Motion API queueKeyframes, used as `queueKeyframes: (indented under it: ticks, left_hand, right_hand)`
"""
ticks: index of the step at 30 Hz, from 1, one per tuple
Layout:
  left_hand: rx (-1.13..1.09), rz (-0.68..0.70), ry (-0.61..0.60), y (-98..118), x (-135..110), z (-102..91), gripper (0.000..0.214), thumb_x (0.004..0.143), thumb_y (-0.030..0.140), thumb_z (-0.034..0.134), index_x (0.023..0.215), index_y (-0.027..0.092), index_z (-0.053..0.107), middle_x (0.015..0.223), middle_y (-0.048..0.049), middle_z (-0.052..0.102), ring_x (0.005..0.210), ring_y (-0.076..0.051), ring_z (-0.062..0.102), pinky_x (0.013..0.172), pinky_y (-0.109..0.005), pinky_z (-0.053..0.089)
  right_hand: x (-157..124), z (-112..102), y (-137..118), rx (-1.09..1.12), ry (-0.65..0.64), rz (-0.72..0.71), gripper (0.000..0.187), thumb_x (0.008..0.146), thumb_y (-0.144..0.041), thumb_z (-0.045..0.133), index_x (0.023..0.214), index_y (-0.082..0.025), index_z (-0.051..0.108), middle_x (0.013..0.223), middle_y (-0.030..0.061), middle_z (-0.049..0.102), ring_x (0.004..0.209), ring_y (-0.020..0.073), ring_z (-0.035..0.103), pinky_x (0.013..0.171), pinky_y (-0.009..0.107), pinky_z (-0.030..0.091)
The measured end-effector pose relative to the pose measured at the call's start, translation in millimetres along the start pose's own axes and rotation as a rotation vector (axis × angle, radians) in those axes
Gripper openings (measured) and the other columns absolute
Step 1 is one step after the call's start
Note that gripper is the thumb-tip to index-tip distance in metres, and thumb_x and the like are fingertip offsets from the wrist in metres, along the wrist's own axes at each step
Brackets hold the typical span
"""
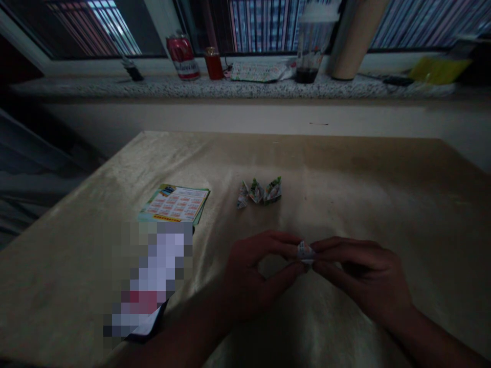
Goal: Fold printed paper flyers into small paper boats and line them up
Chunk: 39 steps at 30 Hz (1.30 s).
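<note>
Between both hands is a small folded piece of printed paper (305, 252), held just above the table. My left hand (261, 271) pinches its left side with thumb and fingers. From the other side, my right hand (360, 271) grips its right edge, fingertips close together. Farther back, several small folded paper pieces (256, 191) with printed text and green parts stand in a short row. A stack of printed paper sheets (176, 201) lies to the left, with a calendar-like grid on top.
A phone-like device (148, 327), mostly blurred out, lies left of my forearm on the pale table (345, 179). Along the stone windowsill (153, 91) stand a red can (183, 57), a small red jar (214, 64), a clear cup with dark liquid (309, 56) and a tan cylinder (355, 41).
</note>
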State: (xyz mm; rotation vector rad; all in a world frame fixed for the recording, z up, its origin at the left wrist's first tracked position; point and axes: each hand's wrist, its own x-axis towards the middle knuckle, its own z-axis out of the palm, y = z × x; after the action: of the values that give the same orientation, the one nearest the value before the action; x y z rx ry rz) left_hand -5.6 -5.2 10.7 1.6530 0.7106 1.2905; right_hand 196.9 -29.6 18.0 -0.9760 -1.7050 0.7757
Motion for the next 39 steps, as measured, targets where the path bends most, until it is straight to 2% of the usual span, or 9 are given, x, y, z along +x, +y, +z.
queueKeyframes:
  ticks: [6,11,16,20,25,29,32,36,39]
  left_hand:
    - [-0.027,-0.155,0.025,-1.4,-4.0,2.7,0.021,0.071,0.016,0.087,0.088,0.017,0.074,0.084,-0.0041,0.078,0.076,-0.016,0.074,0.074,-0.025,0.059]
    - [-0.011,-0.138,-0.001,0.9,-3.7,5.4,0.009,0.077,0.012,0.079,0.084,0.014,0.074,0.081,-0.0063,0.076,0.075,-0.017,0.073,0.074,-0.027,0.058]
    - [-0.093,-0.147,0.031,-1.6,-2.8,5.5,0.007,0.082,0.009,0.075,0.085,0.015,0.073,0.084,-0.0041,0.074,0.078,-0.014,0.071,0.074,-0.025,0.058]
    - [-0.192,-0.213,0.08,-1.7,-2.8,4.9,0.009,0.083,0.009,0.075,0.085,0.017,0.071,0.086,-0.0008,0.071,0.078,-0.01,0.07,0.073,-0.02,0.058]
    - [-0.246,-0.335,0.093,1.3,-2.2,5.5,0.009,0.082,0.01,0.075,0.081,0.017,0.069,0.08,0.0008,0.07,0.072,-0.009,0.069,0.069,-0.019,0.057]
    - [-0.272,-0.366,0.109,2.0,-2.5,5.9,0.016,0.08,0.012,0.076,0.071,0.016,0.064,0.078,0.0005,0.069,0.07,-0.01,0.068,0.067,-0.02,0.057]
    - [-0.265,-0.443,0.089,-0.2,-2.2,4.5,0.015,0.079,0.016,0.079,0.073,0.016,0.065,0.076,0.0001,0.07,0.069,-0.011,0.068,0.067,-0.021,0.056]
    - [-0.211,-0.586,0.008,-3.9,-0.1,1.3,0.025,0.075,0.024,0.083,0.096,0.016,0.072,0.083,-0.0021,0.074,0.075,-0.014,0.07,0.071,-0.023,0.056]
    - [-0.186,-0.631,-0.108,-2.7,2.4,-0.4,0.022,0.078,0.03,0.08,0.094,0.015,0.075,0.082,-0.0043,0.076,0.075,-0.015,0.07,0.07,-0.025,0.054]
  right_hand:
    - [0.3,1.0,-2.7,-0.09,-0.027,-0.079,0.015,0.084,-0.011,0.075,0.092,-0.022,0.078,0.09,0.0046,0.082,0.072,0.0138,0.077,0.066,0.019,0.064]
    - [-2.2,2.6,-4.8,-0.209,0.011,-0.13,0.014,0.081,-0.01,0.078,0.088,-0.021,0.075,0.084,0.0024,0.08,0.064,0.0107,0.075,0.059,0.015,0.06]
    - [-4.7,4.2,-1.1,-0.224,0.058,0.006,0.017,0.08,-0.021,0.081,0.093,-0.022,0.071,0.076,-0.0015,0.077,0.062,0.0125,0.073,0.062,0.02,0.061]
    - [-2.2,3.8,2.4,-0.188,-0.098,0.023,0.004,0.086,-0.024,0.075,0.088,-0.02,0.074,0.069,-0.0015,0.074,0.055,0.0107,0.068,0.054,0.019,0.054]
    - [-1.9,3.9,3.5,-0.117,-0.18,0.124,0.025,0.095,-0.026,0.064,0.073,-0.017,0.072,0.061,0.0013,0.071,0.05,0.0109,0.063,0.046,0.022,0.044]
    - [-2.1,1.9,2.9,-0.008,-0.236,0.204,0.034,0.098,-0.028,0.06,0.067,-0.017,0.069,0.058,0.0012,0.069,0.049,0.0098,0.06,0.046,0.021,0.042]
    - [-1.3,-0.5,3.9,0.04,-0.265,0.265,0.037,0.098,-0.031,0.059,0.065,-0.016,0.068,0.057,0.0008,0.067,0.05,0.0092,0.057,0.047,0.021,0.041]
    - [-1.1,-1.5,6.3,-0.037,-0.277,0.276,0.034,0.095,-0.033,0.063,0.066,-0.016,0.068,0.054,-0.0009,0.061,0.049,0.0088,0.053,0.046,0.021,0.037]
    - [-2.6,-1.9,7.7,-0.053,-0.265,0.256,0.029,0.094,-0.032,0.066,0.069,-0.016,0.068,0.056,-0.0013,0.061,0.049,0.009,0.052,0.048,0.022,0.038]
